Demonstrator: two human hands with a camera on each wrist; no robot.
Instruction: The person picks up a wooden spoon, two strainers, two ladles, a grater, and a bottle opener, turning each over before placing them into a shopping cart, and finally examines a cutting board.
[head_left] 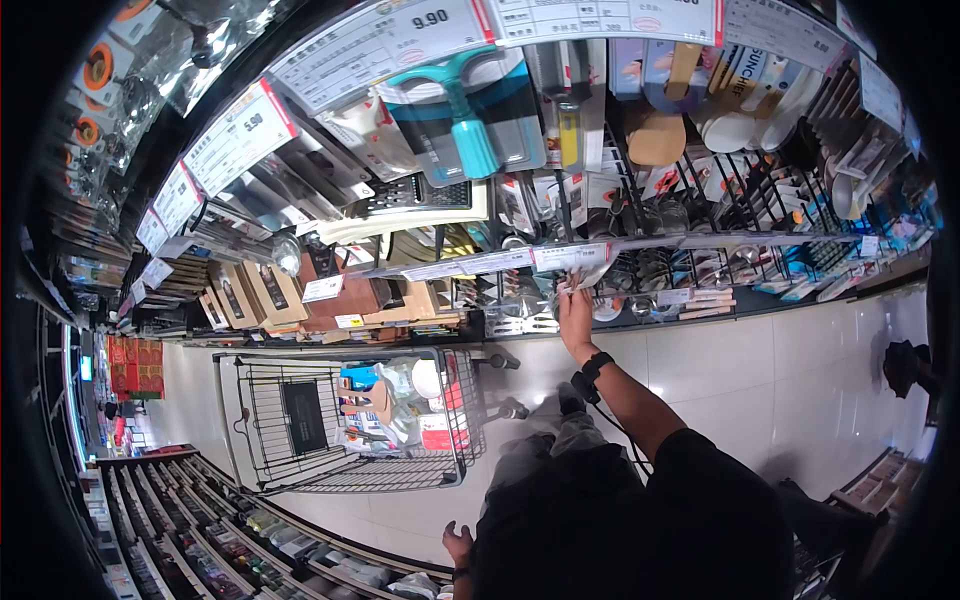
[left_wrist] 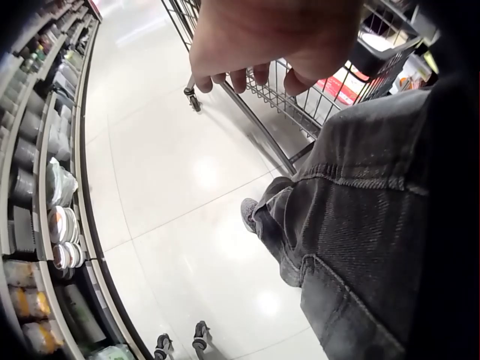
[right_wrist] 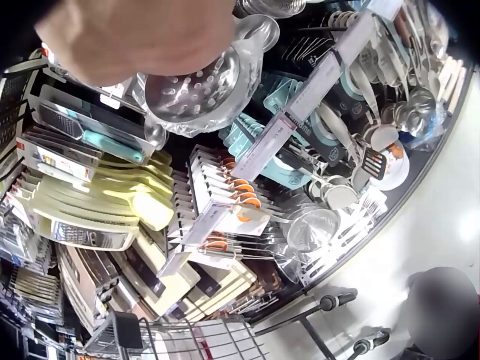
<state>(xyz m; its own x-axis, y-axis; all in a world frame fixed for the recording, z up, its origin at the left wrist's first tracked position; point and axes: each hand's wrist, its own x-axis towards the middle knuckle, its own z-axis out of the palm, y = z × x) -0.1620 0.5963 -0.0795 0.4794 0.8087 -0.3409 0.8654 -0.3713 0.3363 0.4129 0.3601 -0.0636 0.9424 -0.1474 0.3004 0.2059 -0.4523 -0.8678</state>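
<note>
My right hand (head_left: 575, 322) reaches up to the rack of kitchen tools, its fingers at a pale packet or card (head_left: 592, 270) below the price rail. In the right wrist view, a slotted metal skimmer (right_wrist: 191, 94) in clear plastic wrap lies right under the right hand (right_wrist: 139, 37). The fingertips are hidden there, and I cannot tell whether they grip it. My left hand (head_left: 458, 543) hangs low beside my body with nothing in it. In the left wrist view, the fingers of the left hand (left_wrist: 274, 41) hang loosely curled and overlap the cart behind them.
A wire shopping cart (head_left: 345, 475) holding several packaged goods stands on the tiled floor (head_left: 700, 360) left of my legs. Strainers (right_wrist: 311, 229), graters (right_wrist: 94, 135) and boxed boards (head_left: 270, 295) fill the rack. Another shelf (left_wrist: 82, 180) lines the aisle's opposite side. A person (head_left: 905, 365) stands at the far right.
</note>
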